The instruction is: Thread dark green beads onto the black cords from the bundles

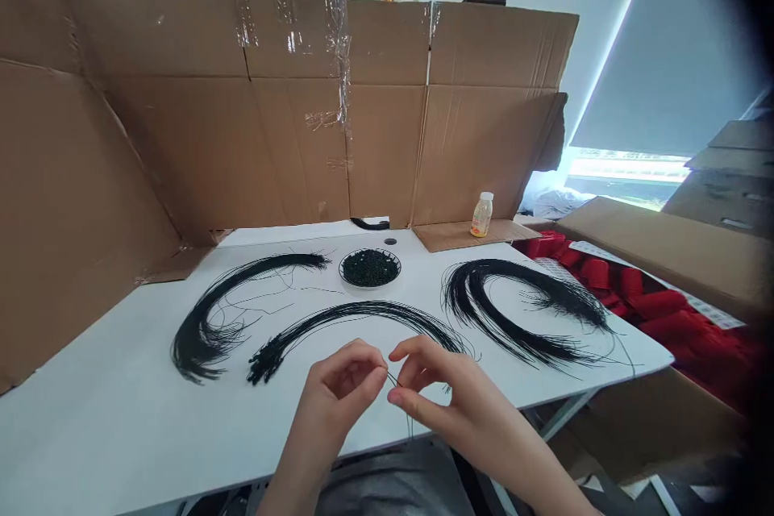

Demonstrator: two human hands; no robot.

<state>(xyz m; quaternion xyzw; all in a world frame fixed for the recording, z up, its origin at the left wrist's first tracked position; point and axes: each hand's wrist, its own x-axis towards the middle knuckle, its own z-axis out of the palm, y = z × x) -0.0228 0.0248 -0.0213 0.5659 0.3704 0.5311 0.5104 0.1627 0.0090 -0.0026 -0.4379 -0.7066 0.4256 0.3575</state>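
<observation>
My left hand (342, 387) and my right hand (441, 391) meet over the near edge of the white table (121, 411). Both are pinched on one thin black cord (399, 395) that hangs down between them. What sits at the left fingertips is too small to make out. Just beyond my hands lies an arched bundle of black cords (356, 318) with small beads at its left end. A second bundle (230, 298) curves at the left. A third (520, 306) curves at the right. A round dish of small black beads (370, 268) sits at the table's middle back.
Taped cardboard walls (290, 113) close off the back and left of the table. A small bottle with a white cap (482, 214) stands on a cardboard flap at the back right. A box of red cylinders (634, 298) lies beside the table's right edge.
</observation>
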